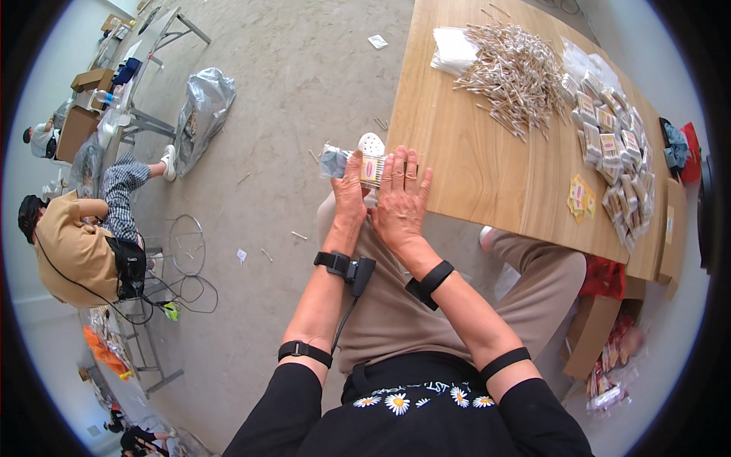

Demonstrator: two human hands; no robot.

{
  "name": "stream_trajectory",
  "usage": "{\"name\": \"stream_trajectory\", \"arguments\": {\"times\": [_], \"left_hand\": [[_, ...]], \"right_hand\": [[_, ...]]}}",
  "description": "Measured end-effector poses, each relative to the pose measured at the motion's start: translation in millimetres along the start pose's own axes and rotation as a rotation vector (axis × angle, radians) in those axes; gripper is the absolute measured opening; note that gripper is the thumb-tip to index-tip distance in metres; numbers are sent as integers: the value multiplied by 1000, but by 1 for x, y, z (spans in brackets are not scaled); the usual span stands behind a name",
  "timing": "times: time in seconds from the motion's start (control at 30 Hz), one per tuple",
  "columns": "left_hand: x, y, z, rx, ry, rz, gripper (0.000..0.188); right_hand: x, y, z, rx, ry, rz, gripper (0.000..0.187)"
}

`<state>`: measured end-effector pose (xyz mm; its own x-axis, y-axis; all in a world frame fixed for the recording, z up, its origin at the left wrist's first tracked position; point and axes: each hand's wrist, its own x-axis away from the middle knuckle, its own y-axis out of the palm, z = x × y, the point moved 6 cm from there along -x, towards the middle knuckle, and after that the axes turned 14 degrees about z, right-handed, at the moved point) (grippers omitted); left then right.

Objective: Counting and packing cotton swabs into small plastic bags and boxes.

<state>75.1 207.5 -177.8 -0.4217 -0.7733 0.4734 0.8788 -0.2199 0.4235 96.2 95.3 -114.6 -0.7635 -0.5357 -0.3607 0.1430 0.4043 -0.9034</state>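
A small clear-wrapped pack of cotton swabs (371, 169) with a yellow and pink label is held between my hands, just off the table's near left corner. My left hand (349, 194) grips its left side, where loose clear wrapping sticks out past the fingers. Across the right end lie the long fingers of my right hand (401, 202), pressing the pack from above; its thumb is mostly hidden. On the wooden table (457, 152) a heap of loose cotton swabs (518, 76) spreads out, with finished-looking swab packs (609, 137) piled to its right.
White plastic bags (454, 50) lie left of the heap, and yellow label cards (581, 198) near the table's front. Cardboard boxes (598, 327) stand below right. Another person (84, 236) sits at the left beside a grey plastic sack (205, 107). Stray swabs dot the floor.
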Motion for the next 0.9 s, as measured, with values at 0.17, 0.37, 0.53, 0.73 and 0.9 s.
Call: {"name": "stream_trajectory", "arguments": {"times": [0.17, 0.37, 0.53, 0.73, 0.9], "left_hand": [[3, 1, 3, -6, -22, 2, 23], [3, 1, 5, -27, -22, -49, 19], [3, 0, 5, -33, -37, -61, 18], [1, 0, 3, -47, -46, -84, 19], [-4, -4, 3, -59, -54, -101, 20]], "right_hand": [[-1, -2, 4, -171, 57, -34, 96], [-1, -4, 4, -91, 27, -41, 100], [-2, 0, 5, -18, -22, -23, 100], [-2, 3, 7, 48, -65, 23, 98], [0, -2, 7, -29, -72, -11, 103]]}}
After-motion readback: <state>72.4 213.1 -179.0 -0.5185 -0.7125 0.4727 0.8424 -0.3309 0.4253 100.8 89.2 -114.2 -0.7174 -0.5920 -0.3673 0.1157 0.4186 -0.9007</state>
